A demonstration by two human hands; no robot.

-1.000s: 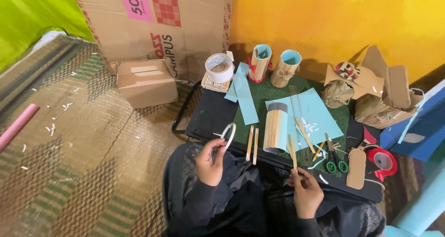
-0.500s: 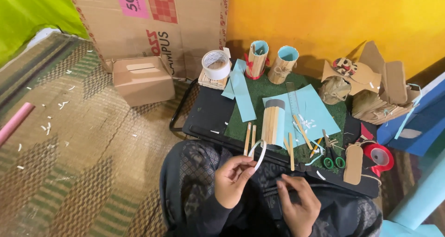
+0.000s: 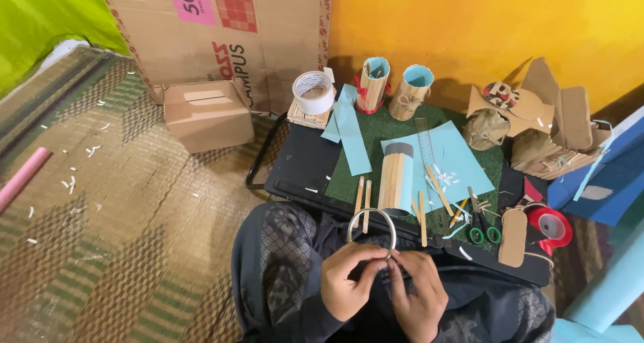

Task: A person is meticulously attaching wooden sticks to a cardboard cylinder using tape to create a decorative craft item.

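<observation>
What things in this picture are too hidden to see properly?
- Head view: where the ring is pinched, hidden by the fingers of the left hand and right hand.
- Head view: the scissors blades, partly under scraps.
- Head view: the blue box, cut off by the right edge.

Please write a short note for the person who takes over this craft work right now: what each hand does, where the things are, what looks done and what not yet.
Left hand: pinches the lower edge of the thin ring, over the lap.
Right hand: fingertips on the same spot of the ring.
Low table: stick-covered cylinder lies on the light blue paper; loose wooden sticks beside it; green-handled scissors and red tape roll to the right; white tape roll at the back.
Done: two stick-covered holders stand upright at the back.
Left: the ring is not joined to anything.
</observation>
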